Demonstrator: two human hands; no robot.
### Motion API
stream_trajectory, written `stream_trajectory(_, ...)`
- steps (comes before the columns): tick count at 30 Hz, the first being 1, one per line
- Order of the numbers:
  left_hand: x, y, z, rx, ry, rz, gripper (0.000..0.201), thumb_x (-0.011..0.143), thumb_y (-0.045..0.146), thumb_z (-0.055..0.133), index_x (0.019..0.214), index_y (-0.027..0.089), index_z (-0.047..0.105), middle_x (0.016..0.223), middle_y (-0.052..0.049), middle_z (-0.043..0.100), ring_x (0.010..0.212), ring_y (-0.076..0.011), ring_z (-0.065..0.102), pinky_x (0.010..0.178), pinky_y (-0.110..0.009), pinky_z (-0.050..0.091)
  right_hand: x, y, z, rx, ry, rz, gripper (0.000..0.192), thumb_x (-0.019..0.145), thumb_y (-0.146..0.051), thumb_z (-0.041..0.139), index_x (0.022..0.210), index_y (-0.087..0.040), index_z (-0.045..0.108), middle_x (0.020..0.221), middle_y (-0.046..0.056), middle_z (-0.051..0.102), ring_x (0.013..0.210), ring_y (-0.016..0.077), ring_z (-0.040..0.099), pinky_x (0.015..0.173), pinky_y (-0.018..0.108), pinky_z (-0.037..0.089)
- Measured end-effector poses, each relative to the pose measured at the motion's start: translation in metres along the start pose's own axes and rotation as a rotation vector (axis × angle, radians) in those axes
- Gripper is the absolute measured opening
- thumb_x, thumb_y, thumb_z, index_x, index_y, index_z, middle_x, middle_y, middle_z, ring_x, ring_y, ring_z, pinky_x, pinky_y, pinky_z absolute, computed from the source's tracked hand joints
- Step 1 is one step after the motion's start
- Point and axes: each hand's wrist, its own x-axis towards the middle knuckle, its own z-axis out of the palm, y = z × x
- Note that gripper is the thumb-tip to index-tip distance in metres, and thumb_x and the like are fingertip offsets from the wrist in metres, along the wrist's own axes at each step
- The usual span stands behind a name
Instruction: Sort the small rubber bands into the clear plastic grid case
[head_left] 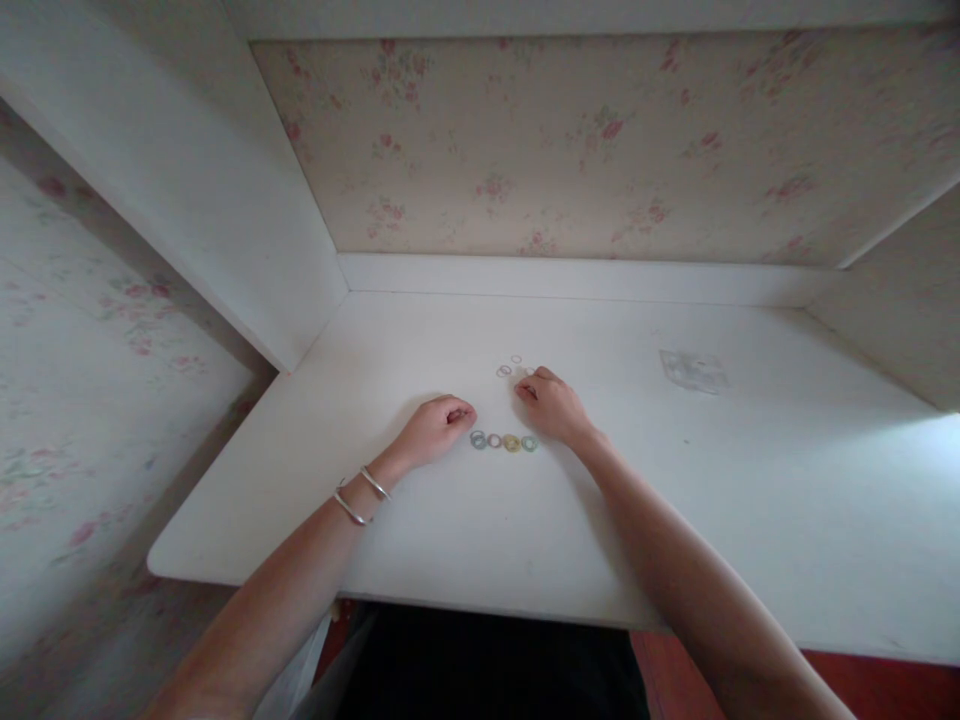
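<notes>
My left hand [437, 428] rests on the white desk with its fingers curled closed; whatever they hold, if anything, is hidden. Just to its right lies a row of thin coloured rings that look like small elastic bands: grey-green rings [478, 447], a pink ring [494, 446], yellow rings [511, 449] and a green ring [529, 450]. Behind this row, my right hand [556, 405] has its fingers pinched together against the desktop, and I cannot make out what is between them. By its fingertips lie several loose pale rings [504, 371], one partly covered by the hand.
On the right of the white desk [750, 500] lies a crumpled clear plastic bag [694, 371]. A raised white board [585, 280] runs along the back, below flowered wallpaper. An upright white panel [217, 190] bounds the left side.
</notes>
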Motion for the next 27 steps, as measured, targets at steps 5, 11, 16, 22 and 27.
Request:
stream_trajectory(5,-0.002,0.005,-0.002,0.030,-0.046,0.050,0.027,0.085,0.035,0.050,0.086,0.018,0.070,0.080,-0.003,0.064,0.071,-0.0138,0.056,0.065,-0.025,0.043,-0.018,-0.002,-0.003,0.097,0.046,-0.072,0.027,0.093,-0.027,0.040,0.089,-0.019,0.066,0.091,0.006,0.059,0.077,0.0139,0.056,0.069,0.024,0.039)
stream_trajectory(11,-0.009,0.007,-0.004,0.088,-0.130,0.133,0.034,0.075,0.048,0.064,0.098,0.024,0.069,0.084,-0.001,0.059,0.070,-0.0125,0.055,0.065,-0.024,0.044,-0.056,-0.024,-0.006,0.280,0.073,-0.264,0.023,0.093,-0.027,0.042,0.093,-0.020,0.065,0.086,0.005,0.058,0.079,0.0141,0.055,0.073,0.025,0.040)
stream_trajectory(16,-0.013,0.006,-0.004,0.178,-0.136,0.162,0.033,0.073,0.046,0.067,0.101,0.028,0.068,0.088,0.000,0.059,0.073,-0.0129,0.057,0.072,-0.025,0.045,-0.062,-0.035,-0.007,0.211,0.029,-0.325,0.020,0.093,-0.023,0.044,0.093,-0.020,0.064,0.087,0.004,0.058,0.082,0.0143,0.055,0.077,0.027,0.037)
stream_trajectory(22,-0.013,0.005,-0.003,0.194,-0.129,0.169,0.026,0.076,0.042,0.064,0.098,0.027,0.069,0.088,0.000,0.060,0.074,-0.0126,0.058,0.070,-0.023,0.045,-0.060,-0.034,-0.007,0.204,0.025,-0.324,0.020,0.093,-0.022,0.044,0.095,-0.021,0.064,0.089,0.004,0.059,0.084,0.0143,0.054,0.077,0.027,0.035)
stream_trajectory(27,-0.011,0.005,-0.004,0.192,-0.129,0.176,0.024,0.077,0.037,0.064,0.098,0.025,0.068,0.090,0.000,0.060,0.077,-0.0126,0.057,0.073,-0.023,0.044,-0.063,-0.039,-0.006,0.161,0.005,-0.348,0.022,0.094,-0.025,0.044,0.094,-0.020,0.065,0.088,0.004,0.059,0.085,0.0149,0.054,0.078,0.029,0.032)
